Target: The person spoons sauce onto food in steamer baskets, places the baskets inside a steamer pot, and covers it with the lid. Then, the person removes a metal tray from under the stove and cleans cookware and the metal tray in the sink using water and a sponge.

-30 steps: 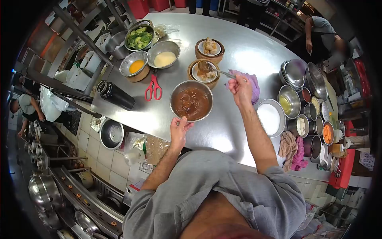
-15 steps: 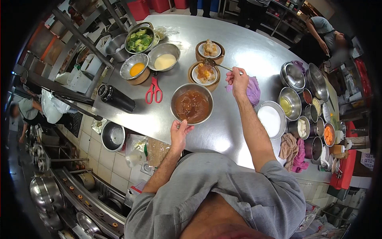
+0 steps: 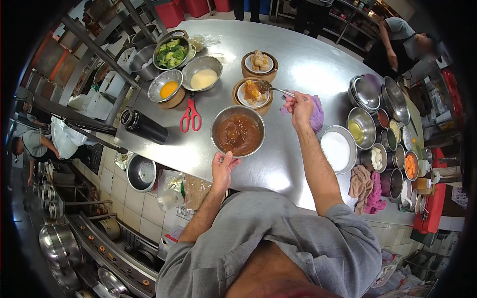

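Observation:
My left hand [image 3: 224, 166] grips the near rim of a steel bowl [image 3: 237, 130] that holds brown sauce. In my right hand [image 3: 300, 110] is the handle of a metal spoon [image 3: 278, 91]; its sauce-coated head is over the nearer bamboo steamer [image 3: 266, 110]. Inside that steamer a white plate [image 3: 245, 103] carries food covered in brown sauce [image 3: 252, 92]. Just behind it stands a second bamboo steamer [image 3: 271, 77] with pale brown food [image 3: 259, 60] on a plate. A purple cloth [image 3: 317, 114] lies beside my right hand.
Red scissors [image 3: 191, 116], a black bottle [image 3: 144, 127], a bowl of yellow liquid [image 3: 155, 93], a bowl of cream liquid [image 3: 213, 64] and broccoli [image 3: 171, 53] sit to the left. At right are a white-filled bowl [image 3: 339, 149] and several ingredient pots. Other people stand around the kitchen.
The spoon has shifted slightly right from the middle of the nearer plate to its right side. My left hand still holds the sauce bowl, and the view has moved slightly.

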A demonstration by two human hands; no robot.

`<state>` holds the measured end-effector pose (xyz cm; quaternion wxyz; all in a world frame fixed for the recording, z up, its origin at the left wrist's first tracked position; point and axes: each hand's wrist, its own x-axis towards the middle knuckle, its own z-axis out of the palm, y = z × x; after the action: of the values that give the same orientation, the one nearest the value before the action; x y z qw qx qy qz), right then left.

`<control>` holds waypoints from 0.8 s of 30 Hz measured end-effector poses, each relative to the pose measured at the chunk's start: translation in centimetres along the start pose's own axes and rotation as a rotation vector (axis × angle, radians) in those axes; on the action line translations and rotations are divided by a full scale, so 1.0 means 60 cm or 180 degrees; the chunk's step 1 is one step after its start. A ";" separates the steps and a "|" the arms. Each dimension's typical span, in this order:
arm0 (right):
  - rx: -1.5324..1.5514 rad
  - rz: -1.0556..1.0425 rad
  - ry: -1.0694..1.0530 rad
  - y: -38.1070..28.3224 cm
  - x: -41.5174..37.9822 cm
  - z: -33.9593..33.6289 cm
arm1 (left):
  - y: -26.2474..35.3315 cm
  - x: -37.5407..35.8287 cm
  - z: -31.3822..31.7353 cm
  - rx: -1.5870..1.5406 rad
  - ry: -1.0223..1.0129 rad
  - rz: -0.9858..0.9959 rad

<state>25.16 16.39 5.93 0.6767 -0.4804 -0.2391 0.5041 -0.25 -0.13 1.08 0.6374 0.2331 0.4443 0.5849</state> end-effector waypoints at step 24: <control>-0.0458 0.0053 -0.0369 -0.039 -0.042 0.007 | 0.004 0.004 -0.005 0.0016 -0.0001 -0.0152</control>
<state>24.96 14.21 8.59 0.6213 -0.4997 -0.3094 0.5182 -0.66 0.07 1.05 0.6506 0.2242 0.4511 0.5683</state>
